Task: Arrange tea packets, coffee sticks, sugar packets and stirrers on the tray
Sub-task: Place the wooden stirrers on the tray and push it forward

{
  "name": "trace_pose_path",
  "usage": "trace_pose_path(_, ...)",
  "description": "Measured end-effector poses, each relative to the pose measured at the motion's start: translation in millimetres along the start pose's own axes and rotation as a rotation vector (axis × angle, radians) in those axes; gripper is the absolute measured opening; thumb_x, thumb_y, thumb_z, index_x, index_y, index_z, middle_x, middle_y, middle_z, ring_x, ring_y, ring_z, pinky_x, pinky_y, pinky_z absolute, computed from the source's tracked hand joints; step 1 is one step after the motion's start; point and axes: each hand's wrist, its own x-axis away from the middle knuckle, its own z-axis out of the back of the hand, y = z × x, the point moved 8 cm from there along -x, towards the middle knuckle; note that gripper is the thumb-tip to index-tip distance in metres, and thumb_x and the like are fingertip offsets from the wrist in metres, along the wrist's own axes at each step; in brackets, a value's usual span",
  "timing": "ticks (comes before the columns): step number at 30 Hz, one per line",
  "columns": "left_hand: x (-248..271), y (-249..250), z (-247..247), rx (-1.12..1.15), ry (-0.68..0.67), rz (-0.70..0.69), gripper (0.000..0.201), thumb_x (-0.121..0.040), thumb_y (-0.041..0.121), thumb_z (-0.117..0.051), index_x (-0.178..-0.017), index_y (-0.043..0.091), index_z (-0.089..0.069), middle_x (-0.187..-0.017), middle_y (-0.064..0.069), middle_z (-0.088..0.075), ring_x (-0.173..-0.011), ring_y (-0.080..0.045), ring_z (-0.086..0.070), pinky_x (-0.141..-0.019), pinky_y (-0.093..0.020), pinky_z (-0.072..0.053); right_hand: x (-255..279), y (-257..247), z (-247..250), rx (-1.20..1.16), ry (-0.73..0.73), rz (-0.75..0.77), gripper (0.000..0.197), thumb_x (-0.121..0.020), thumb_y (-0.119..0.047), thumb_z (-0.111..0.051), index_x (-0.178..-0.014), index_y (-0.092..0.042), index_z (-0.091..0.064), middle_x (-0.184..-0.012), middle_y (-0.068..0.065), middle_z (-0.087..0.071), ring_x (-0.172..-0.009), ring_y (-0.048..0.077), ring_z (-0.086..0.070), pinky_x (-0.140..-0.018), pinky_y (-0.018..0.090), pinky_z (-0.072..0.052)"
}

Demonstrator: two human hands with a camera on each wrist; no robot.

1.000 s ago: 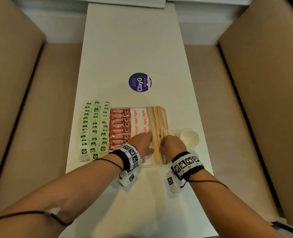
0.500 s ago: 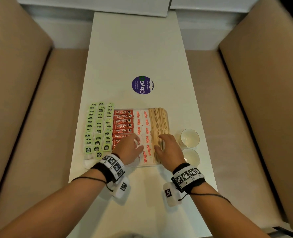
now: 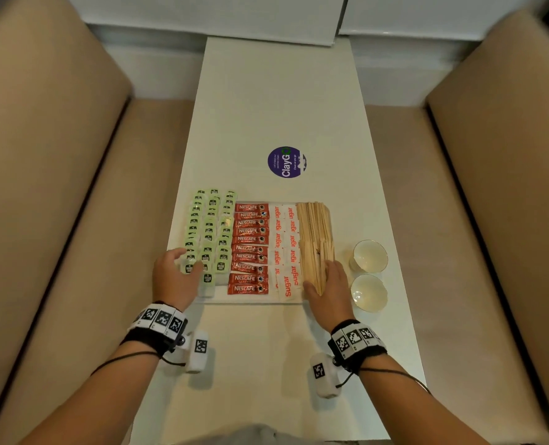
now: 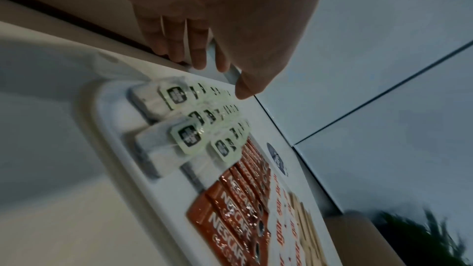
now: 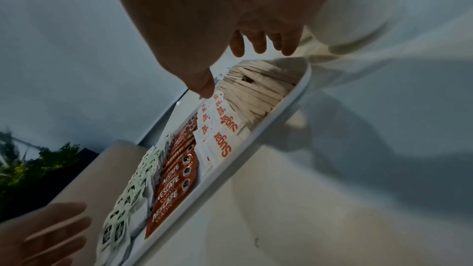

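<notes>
A white tray (image 3: 250, 302) holds four rows: green-tagged tea packets (image 3: 208, 232), red Nescafe coffee sticks (image 3: 250, 248), white sugar packets (image 3: 286, 245) and wooden stirrers (image 3: 314, 232). My left hand (image 3: 178, 271) hovers at the tray's near left corner over the tea packets (image 4: 179, 96), fingers loosely spread and holding nothing. My right hand (image 3: 326, 281) lies over the near end of the stirrers (image 5: 256, 92) with straight fingers. Its thumb is beside the sugar packets (image 5: 225, 128). Whether the palm touches the stirrers I cannot tell.
Two small white cups (image 3: 370, 255) (image 3: 368, 292) stand on the table just right of the tray. A round purple sticker (image 3: 286, 162) lies on the table beyond it. Beige bench seats (image 3: 57, 220) run along both sides of the narrow white table (image 3: 276, 91).
My left hand has moved left from the coffee and sugar rows to the tea packets at the tray's left edge. My right hand has stayed at the near end of the stirrers.
</notes>
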Motion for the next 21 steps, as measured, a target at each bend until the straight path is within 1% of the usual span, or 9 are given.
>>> trace_pose_path(2, -1.4, -7.5, 2.8, 0.008, 0.003, 0.042, 0.048, -0.086, 0.023, -0.075, -0.130, 0.012, -0.058, -0.135, -0.014, -0.052, -0.122, -0.032, -0.053, -0.106, -0.044, -0.043, -1.7, 3.4, -3.6, -0.006, 0.003, -0.021, 0.072, -0.090, -0.043, -0.064, -0.149, -0.016, -0.031, -0.152, 0.006, -0.034, -0.143, 0.025, -0.034, -0.116, 0.051, -0.038)
trace_pose_path(5, 1.3, -17.6, 1.3, 0.033, -0.020, 0.096, 0.052, -0.088, 0.021, -0.074, -0.135, 0.009, -0.055, -0.139, -0.016, -0.049, -0.121, -0.031, -0.055, -0.102, -0.041, -0.044, -4.7, 4.8, -6.6, -0.002, 0.013, -0.026, 0.073, -0.087, -0.048, -0.062, -0.146, -0.017, -0.033, -0.149, 0.007, -0.036, -0.141, 0.027, -0.035, -0.114, 0.052, -0.040)
trace_pose_path(7, 3.6, -22.8, -1.1, 0.065, -0.039, 0.121, 0.055, -0.088, 0.021, -0.074, -0.138, 0.007, -0.053, -0.142, -0.015, -0.050, -0.123, -0.031, -0.056, -0.101, -0.040, -0.045, -5.7, 2.2, -6.9, 0.014, 0.013, -0.021, 0.072, -0.087, -0.046, -0.063, -0.146, -0.016, -0.034, -0.149, 0.008, -0.036, -0.141, 0.027, -0.034, -0.114, 0.052, -0.039)
trace_pose_path(11, 3.9, -31.2, -7.1, 0.087, -0.086, 0.154, 0.064, -0.088, 0.026, -0.075, -0.143, 0.008, -0.048, -0.145, -0.013, -0.053, -0.126, -0.031, -0.056, -0.104, -0.043, -0.045, -7.1, 0.6, -5.5, 0.086, 0.028, -0.024, 0.069, -0.089, -0.042, -0.066, -0.145, -0.012, -0.036, -0.148, 0.011, -0.036, -0.140, 0.029, -0.031, -0.115, 0.052, -0.037)
trace_pose_path(13, 3.9, -33.2, -9.1, 0.092, -0.098, 0.170, 0.066, -0.089, 0.029, -0.075, -0.145, 0.011, -0.046, -0.144, -0.010, -0.055, -0.125, -0.030, -0.057, -0.104, -0.041, -0.045, -6.9, 0.5, -2.7, 0.108, 0.047, -0.042, 0.073, -0.089, -0.039, -0.068, -0.146, -0.010, -0.034, -0.149, 0.013, -0.035, -0.140, 0.031, -0.031, -0.116, 0.053, -0.034)
trace_pose_path(16, 4.8, -33.4, -10.1, 0.093, -0.102, 0.186, 0.067, -0.089, 0.031, -0.074, -0.146, 0.012, -0.045, -0.143, -0.009, -0.055, -0.126, -0.029, -0.056, -0.105, -0.040, -0.044, -6.0, 3.7, -4.3, 0.039, 0.039, -0.104, 0.084, -0.089, -0.038, -0.069, -0.153, -0.007, -0.022, -0.159, 0.017, -0.024, -0.147, 0.034, -0.023, -0.120, 0.055, -0.026)
trace_pose_path(19, 4.8, -33.6, -11.1, 0.107, -0.112, 0.199, 0.068, -0.089, 0.030, -0.074, -0.147, 0.012, -0.044, -0.145, -0.009, -0.055, -0.129, -0.027, -0.054, -0.107, -0.040, -0.043, -9.2, 9.2, -8.8, -0.081, 0.042, -0.146, 0.088, -0.084, -0.043, -0.069, -0.151, -0.011, -0.020, -0.157, 0.017, -0.024, -0.146, 0.036, -0.028, -0.118, 0.055, -0.032)
trace_pose_path(21, 5.4, -35.0, -11.9, 0.128, -0.116, 0.212, 0.068, -0.089, 0.031, -0.074, -0.147, 0.012, -0.044, -0.146, -0.009, -0.054, -0.131, -0.027, -0.053, -0.109, -0.040, -0.042, -12.2, 12.7, -12.2, -0.115, 0.026, -0.181, 0.091, -0.082, -0.046, -0.068, -0.151, -0.011, -0.019, -0.158, 0.017, -0.025, -0.146, 0.035, -0.030, -0.117, 0.054, -0.034)
